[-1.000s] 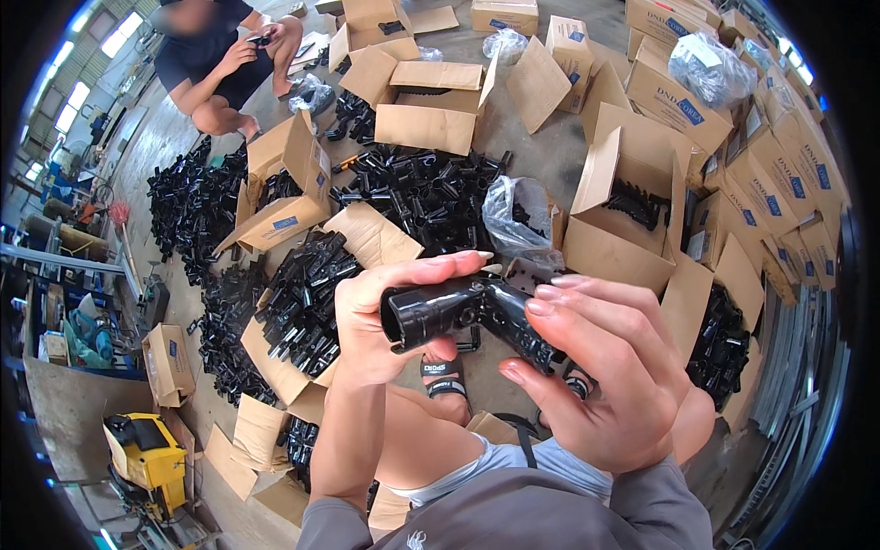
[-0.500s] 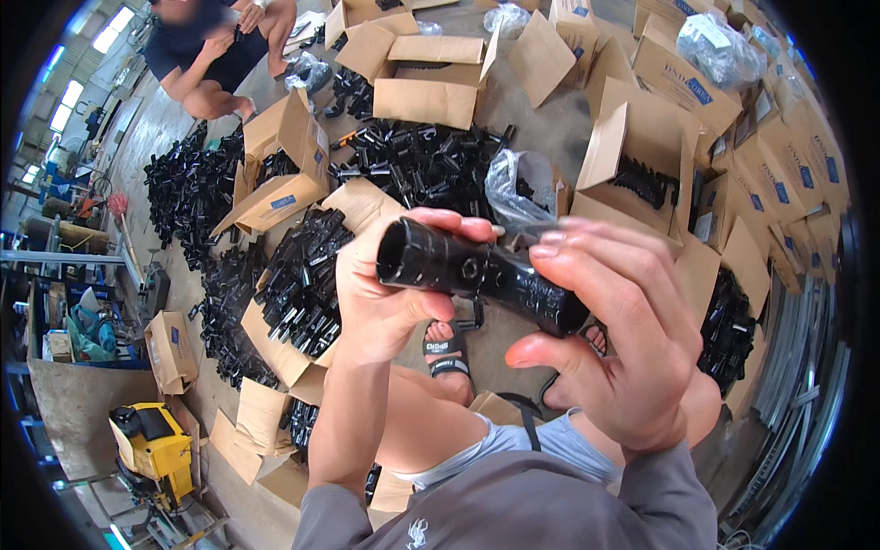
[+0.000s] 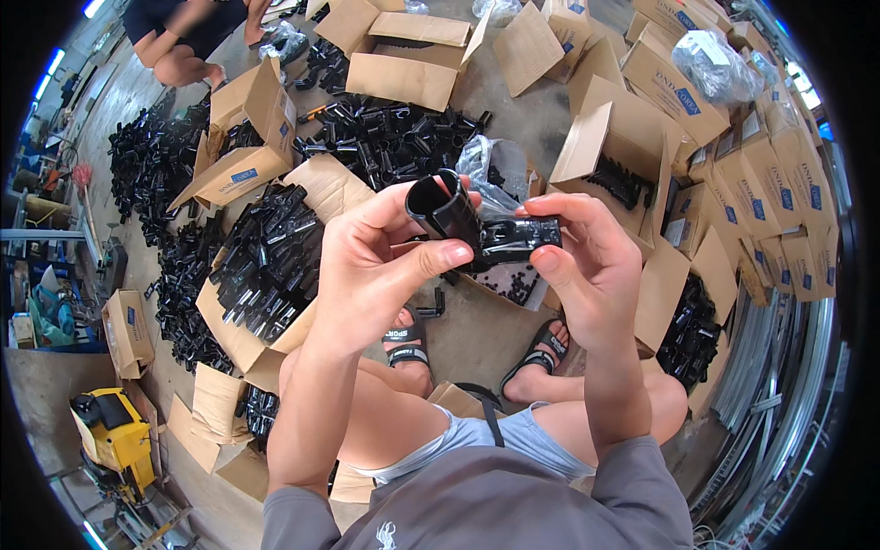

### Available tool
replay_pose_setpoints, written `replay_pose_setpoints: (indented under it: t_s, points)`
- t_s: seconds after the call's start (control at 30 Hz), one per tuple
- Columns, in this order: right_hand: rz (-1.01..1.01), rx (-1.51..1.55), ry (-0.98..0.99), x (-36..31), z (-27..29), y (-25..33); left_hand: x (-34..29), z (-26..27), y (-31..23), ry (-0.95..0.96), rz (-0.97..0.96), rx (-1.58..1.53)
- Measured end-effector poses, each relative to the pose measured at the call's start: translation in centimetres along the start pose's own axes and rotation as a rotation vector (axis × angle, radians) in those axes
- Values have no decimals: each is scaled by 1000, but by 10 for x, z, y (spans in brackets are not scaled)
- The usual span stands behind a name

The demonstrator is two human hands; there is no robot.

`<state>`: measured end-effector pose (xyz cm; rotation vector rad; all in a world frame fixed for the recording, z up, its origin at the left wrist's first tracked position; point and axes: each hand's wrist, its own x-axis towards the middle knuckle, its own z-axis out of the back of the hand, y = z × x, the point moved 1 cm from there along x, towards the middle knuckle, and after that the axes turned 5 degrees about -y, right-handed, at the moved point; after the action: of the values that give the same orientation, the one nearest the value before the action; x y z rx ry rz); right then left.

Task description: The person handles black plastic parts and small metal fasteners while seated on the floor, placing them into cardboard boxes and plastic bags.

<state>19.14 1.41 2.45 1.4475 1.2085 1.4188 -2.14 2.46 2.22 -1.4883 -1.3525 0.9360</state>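
A bare concrete floor fills the view from above, crowded with open cardboard boxes and loose heaps of black plastic pipe fittings. A flattened box to the left of the person's knees carries another pile of the same fittings. More boxes stack along the floor's right edge, one topped with a clear plastic bag. A yellow machine stands at the lower left corner, and metal rails run down the right edge.

Another person crouches at the floor's far left corner, cut off by the picture's rim; what they handle cannot be made out. The fisheye bends everything near the rim, and the shelving at the far left is too small to read.

The wearer sits with bare knees apart, feet in black sandals on the floor. Both forearms rise from the lower edge and meet at the middle, above the feet. The left hand is wrapped around a black tubular fitting, thumb pressed along its front, open end tilted upward. The right hand pinches a second black fitting piece between thumb and curled fingers, its end touching the tube. How the two pieces join is hidden behind the fingers
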Motion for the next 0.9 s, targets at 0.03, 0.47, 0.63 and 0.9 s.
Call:
replay_pose_setpoints:
  t_s: [0.03, 0.47, 0.63, 0.9]
  points:
    - [22, 7, -1, 1, 1, -3, 2, 0, -1, 7, 4, -22]
    - [-293, -121, -324, 120, 80, -138, 6, 26, -10, -243, -72, 170]
    - [-403, -936, -100, 157, 101, -310, 21, 33, -8, -425, -151, 318]
    - [-612, -1306, 40, 170, 98, -456, 41, 34, 4, -377, -259, 479]
